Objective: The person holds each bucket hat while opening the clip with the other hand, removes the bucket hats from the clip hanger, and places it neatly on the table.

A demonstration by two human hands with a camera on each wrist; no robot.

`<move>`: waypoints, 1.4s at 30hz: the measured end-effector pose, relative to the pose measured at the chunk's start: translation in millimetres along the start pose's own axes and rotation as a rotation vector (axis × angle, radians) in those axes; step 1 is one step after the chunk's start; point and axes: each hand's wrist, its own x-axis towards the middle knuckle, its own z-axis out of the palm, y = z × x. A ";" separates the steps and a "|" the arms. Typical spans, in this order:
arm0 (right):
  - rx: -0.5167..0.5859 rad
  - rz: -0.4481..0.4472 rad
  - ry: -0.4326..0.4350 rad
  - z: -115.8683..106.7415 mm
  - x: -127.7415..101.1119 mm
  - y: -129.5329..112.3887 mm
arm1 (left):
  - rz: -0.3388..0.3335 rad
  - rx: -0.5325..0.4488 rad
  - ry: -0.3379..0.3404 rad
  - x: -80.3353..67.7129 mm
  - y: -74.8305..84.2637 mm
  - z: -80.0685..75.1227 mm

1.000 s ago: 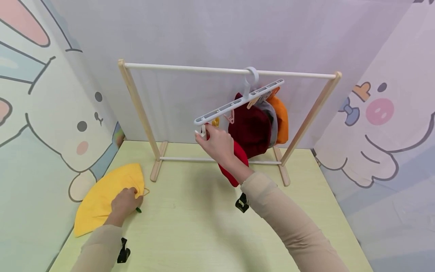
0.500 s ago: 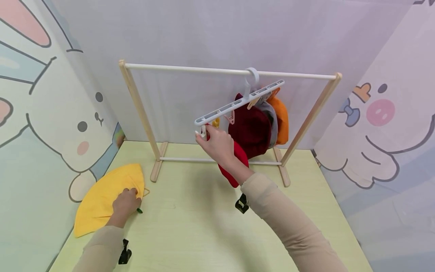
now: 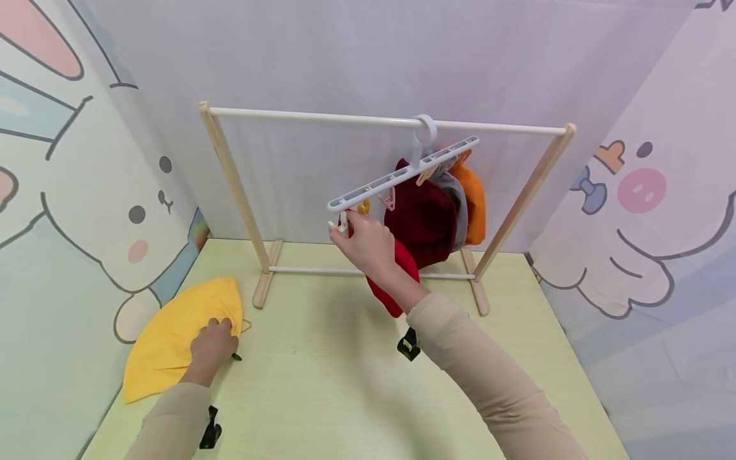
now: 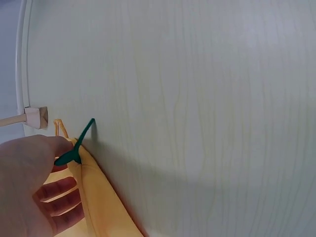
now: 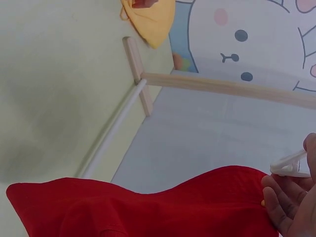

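My right hand [image 3: 370, 244] pinches a white clothespin [image 5: 289, 165] at the near left end of a pale grey clip hanger [image 3: 374, 189]. A red cloth hat [image 3: 406, 257] hangs just behind that hand, partly hidden by the wrist; in the right wrist view its edge lies by the fingertips. On the table's left side, my left hand [image 3: 214, 344] pinches a yellow cloth hat [image 3: 172, 338] near its green leaf and stem [image 4: 74, 153]. Its thumb lies on the near side, and the other fingers curl against the cloth. A small yellow loop [image 4: 60, 127] sticks out beside it.
The hanger hooks over the white rail [image 3: 322, 117] of a wooden rack. Dark red [image 3: 422, 217], grey [image 3: 458, 198] and orange hats [image 3: 476, 204] hang on its right part, by coloured clothespins. Pale green table [image 3: 299, 383] lies in front; cartoon walls stand on both sides.
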 end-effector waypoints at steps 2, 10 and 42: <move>0.000 -0.003 0.001 -0.4 0.6 -0.6 | 0.002 -0.001 0.000 0.6 -0.5 0.4; -0.038 -0.001 0.004 -3.2 4.5 -5.3 | 0.014 0.016 -0.011 1.0 -3.3 -0.8; 0.002 -0.038 0.048 -8.5 10.4 -14.9 | 0.167 -0.027 0.126 -2.1 9.1 -27.8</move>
